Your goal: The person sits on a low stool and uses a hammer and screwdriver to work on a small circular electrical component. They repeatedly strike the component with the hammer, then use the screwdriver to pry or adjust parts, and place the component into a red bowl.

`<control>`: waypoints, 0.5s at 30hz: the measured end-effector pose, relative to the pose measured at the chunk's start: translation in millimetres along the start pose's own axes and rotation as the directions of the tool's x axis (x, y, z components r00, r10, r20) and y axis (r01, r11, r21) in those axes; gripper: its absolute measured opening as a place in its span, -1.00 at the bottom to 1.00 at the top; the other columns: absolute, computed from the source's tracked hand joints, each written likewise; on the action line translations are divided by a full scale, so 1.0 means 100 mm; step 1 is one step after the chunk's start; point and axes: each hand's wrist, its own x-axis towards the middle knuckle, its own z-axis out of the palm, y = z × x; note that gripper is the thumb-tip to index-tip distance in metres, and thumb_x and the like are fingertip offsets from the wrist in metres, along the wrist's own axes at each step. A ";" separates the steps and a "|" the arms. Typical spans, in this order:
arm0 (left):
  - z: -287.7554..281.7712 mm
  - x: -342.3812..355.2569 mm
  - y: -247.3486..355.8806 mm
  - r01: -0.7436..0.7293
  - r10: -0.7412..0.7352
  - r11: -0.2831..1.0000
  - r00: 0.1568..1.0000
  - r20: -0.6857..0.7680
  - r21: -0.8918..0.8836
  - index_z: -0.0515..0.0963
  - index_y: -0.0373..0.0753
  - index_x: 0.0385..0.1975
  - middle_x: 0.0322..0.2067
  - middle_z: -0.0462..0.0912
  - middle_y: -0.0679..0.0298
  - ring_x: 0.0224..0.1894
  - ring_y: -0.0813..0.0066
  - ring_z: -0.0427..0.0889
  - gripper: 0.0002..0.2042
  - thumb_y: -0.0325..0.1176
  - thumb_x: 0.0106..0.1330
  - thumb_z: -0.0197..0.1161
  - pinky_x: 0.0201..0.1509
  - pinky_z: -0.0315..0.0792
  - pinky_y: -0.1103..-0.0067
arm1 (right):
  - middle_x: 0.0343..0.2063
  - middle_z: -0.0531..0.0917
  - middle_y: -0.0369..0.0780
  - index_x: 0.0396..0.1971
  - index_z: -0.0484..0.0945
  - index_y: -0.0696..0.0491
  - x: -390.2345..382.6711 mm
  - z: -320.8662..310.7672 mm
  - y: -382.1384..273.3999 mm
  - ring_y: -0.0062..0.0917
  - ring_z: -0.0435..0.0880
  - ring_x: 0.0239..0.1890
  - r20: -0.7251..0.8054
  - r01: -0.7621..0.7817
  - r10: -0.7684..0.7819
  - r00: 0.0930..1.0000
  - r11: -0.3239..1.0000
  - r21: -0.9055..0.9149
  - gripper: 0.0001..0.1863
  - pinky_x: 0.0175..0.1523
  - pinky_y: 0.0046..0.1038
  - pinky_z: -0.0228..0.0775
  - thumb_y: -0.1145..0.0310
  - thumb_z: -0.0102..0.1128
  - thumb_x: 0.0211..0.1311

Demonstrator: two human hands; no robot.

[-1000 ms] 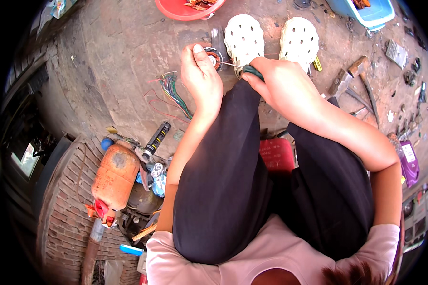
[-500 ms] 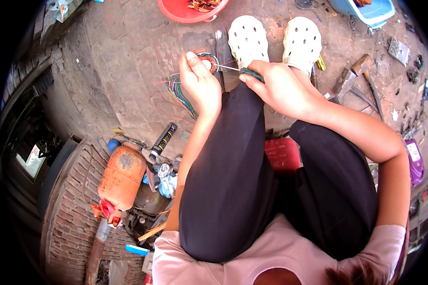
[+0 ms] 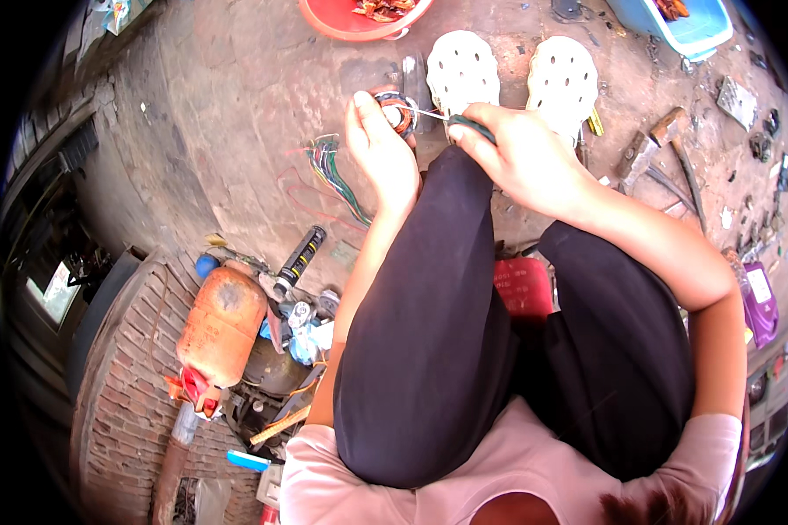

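Note:
In my left hand [image 3: 383, 162] is a small round part wound with copper wire [image 3: 399, 112], probably a motor coil, gripped at its edge beyond my left knee. My right hand [image 3: 534, 162] is wrapped around the dark green handle of a screwdriver [image 3: 477, 129]. Its thin metal shaft points left, and the tip reaches the copper windings; exactly where it touches is too small to tell. A bundle of coloured wires [image 3: 327, 171] lies on the ground beside my left wrist.
Beyond my cream clogs [image 3: 464, 74] stand a red basin [image 3: 368, 22] and a blue basin [image 3: 687, 31], both with copper-coloured scrap. Hammers [image 3: 643, 153] lie at right, near a purple container [image 3: 759, 302]. An orange gas cylinder [image 3: 223, 324] and a black tube [image 3: 300, 261] are at left.
The wound part and my left hand have shifted slightly right, closer to my right hand. The screwdriver remains in my right hand, its shaft still at the windings. The view has shifted a little.

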 end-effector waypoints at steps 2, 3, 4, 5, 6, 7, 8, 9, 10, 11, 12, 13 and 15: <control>-0.01 -0.01 0.00 -0.034 0.034 0.999 0.999 0.002 0.008 0.48 -0.22 -0.33 -0.56 0.42 0.47 -0.61 0.78 0.32 -0.64 -0.11 0.51 -0.17 -0.64 0.16 0.78 | -0.42 0.63 0.10 -0.24 0.54 0.22 -0.02 -0.06 0.02 -0.03 0.64 -0.28 0.052 -0.034 0.036 0.998 0.999 -0.021 -0.62 -0.19 -0.14 0.47 0.15 0.03 0.31; 0.01 -0.02 0.03 -0.050 0.050 0.999 0.999 0.000 0.017 0.48 -0.22 -0.33 -0.57 0.42 0.47 -0.61 0.79 0.32 -0.64 -0.11 0.51 -0.17 -0.64 0.16 0.78 | -0.43 0.63 0.08 -0.21 0.53 0.19 -0.03 -0.09 0.01 -0.04 0.64 -0.28 0.043 -0.010 0.012 0.999 0.999 -0.044 -0.65 -0.19 -0.13 0.47 0.17 0.05 0.30; 0.01 -0.02 0.04 -0.067 0.067 0.997 0.998 -0.002 0.027 0.48 -0.22 -0.33 -0.57 0.42 0.47 -0.61 0.79 0.31 -0.64 -0.11 0.51 -0.17 -0.65 0.15 0.78 | -0.44 0.63 0.08 -0.21 0.53 0.20 -0.04 -0.10 0.00 -0.05 0.64 -0.29 0.035 0.011 -0.009 0.999 0.999 -0.051 -0.66 -0.20 -0.14 0.47 0.18 0.06 0.30; -0.01 -0.01 0.04 -0.080 0.080 0.996 0.997 0.007 0.025 0.47 -0.24 -0.34 -0.55 0.42 0.45 -0.58 0.77 0.32 -0.65 -0.13 0.52 -0.16 -0.60 0.19 0.77 | -0.45 0.63 0.08 -0.21 0.53 0.20 -0.04 -0.12 0.00 -0.05 0.64 -0.30 0.026 0.031 -0.030 0.999 0.998 -0.058 -0.66 -0.21 -0.14 0.47 0.19 0.06 0.30; -0.02 -0.01 0.04 -0.098 0.099 0.995 0.995 -0.001 0.034 0.47 -0.25 -0.34 -0.54 0.43 0.44 -0.56 0.76 0.33 -0.65 -0.14 0.52 -0.16 -0.57 0.21 0.76 | -0.45 0.62 0.08 -0.21 0.52 0.20 -0.04 -0.13 -0.01 -0.05 0.64 -0.31 0.018 0.053 -0.052 0.998 0.996 -0.066 -0.67 -0.22 -0.14 0.47 0.19 0.07 0.29; -0.02 0.00 0.03 -0.117 0.117 0.992 0.993 -0.008 0.042 0.47 -0.26 -0.34 -0.52 0.43 0.43 -0.54 0.75 0.34 -0.66 -0.16 0.52 -0.16 -0.54 0.23 0.75 | -0.46 0.62 0.08 -0.21 0.52 0.20 -0.04 -0.15 -0.03 -0.05 0.64 -0.33 0.008 0.040 -0.040 0.999 0.997 -0.061 -0.68 -0.23 -0.15 0.47 0.21 0.08 0.29; -0.02 0.00 0.03 -0.135 0.135 0.990 0.991 -0.014 0.051 0.46 -0.26 -0.34 -0.51 0.43 0.42 -0.53 0.74 0.34 -0.66 -0.17 0.52 -0.16 -0.51 0.25 0.74 | -0.47 0.61 0.09 -0.22 0.51 0.20 -0.04 -0.16 -0.05 -0.06 0.64 -0.34 -0.002 0.027 -0.028 1.000 0.998 -0.056 -0.69 -0.24 -0.16 0.47 0.22 0.08 0.29; -0.03 0.02 0.00 -0.167 0.169 0.982 0.986 -0.012 0.083 0.47 -0.25 -0.32 -0.51 0.43 0.43 -0.54 0.75 0.34 -0.65 -0.14 0.52 -0.18 -0.54 0.24 0.75 | -0.48 0.61 0.09 -0.22 0.51 0.20 -0.04 -0.17 -0.06 -0.06 0.64 -0.35 -0.011 0.015 -0.016 1.000 0.999 -0.050 -0.70 -0.25 -0.17 0.46 0.23 0.09 0.29; -0.04 0.03 -0.03 -0.200 0.202 0.973 0.979 -0.008 0.115 0.48 -0.23 -0.30 -0.51 0.43 0.43 -0.55 0.75 0.33 -0.64 -0.11 0.51 -0.19 -0.58 0.22 0.76 | -0.49 0.61 0.07 -0.22 0.50 0.20 -0.04 -0.16 -0.06 -0.07 0.64 -0.36 -0.060 0.041 -0.042 0.997 0.999 -0.022 -0.70 -0.26 -0.19 0.46 0.24 0.11 0.28; -0.06 0.04 -0.05 -0.232 0.235 0.961 0.972 -0.004 0.148 0.50 -0.21 -0.28 -0.51 0.43 0.44 -0.57 0.76 0.33 -0.62 -0.08 0.50 -0.21 -0.61 0.21 0.77 | -0.50 0.60 0.05 -0.22 0.50 0.20 -0.03 -0.14 -0.05 -0.08 0.64 -0.37 -0.110 0.068 -0.067 0.992 0.998 0.004 -0.70 -0.27 -0.20 0.46 0.25 0.12 0.26; -0.05 0.04 -0.04 -0.243 0.245 0.956 0.970 0.010 0.165 0.49 -0.22 -0.28 -0.50 0.43 0.43 -0.55 0.75 0.34 -0.62 -0.09 0.50 -0.21 -0.58 0.24 0.76 | -0.52 0.60 0.03 -0.22 0.49 0.20 -0.02 -0.12 -0.02 -0.10 0.64 -0.38 -0.163 0.092 -0.086 0.983 0.995 0.028 -0.71 -0.29 -0.21 0.45 0.26 0.14 0.25; -0.04 0.02 -0.02 -0.255 0.255 0.950 0.967 0.024 0.182 0.49 -0.24 -0.27 -0.49 0.43 0.42 -0.54 0.73 0.36 -0.62 -0.10 0.51 -0.21 -0.55 0.26 0.76 | -0.53 0.58 -0.04 -0.20 0.47 0.19 0.00 -0.08 0.00 -0.22 0.61 -0.42 -0.163 0.101 -0.091 0.982 0.994 0.053 -0.71 -0.31 -0.28 0.43 0.28 0.18 0.22; -0.02 0.01 0.02 -0.311 0.305 0.932 0.950 0.062 0.185 0.48 -0.26 -0.28 -0.48 0.45 0.39 -0.50 0.70 0.39 -0.64 -0.15 0.51 -0.20 -0.48 0.31 0.72 | -0.54 0.54 -0.18 -0.16 0.44 0.16 0.06 -0.01 0.01 -0.46 0.56 -0.50 -0.164 0.120 -0.102 0.981 0.987 0.103 -0.69 -0.35 -0.43 0.39 0.33 0.25 0.16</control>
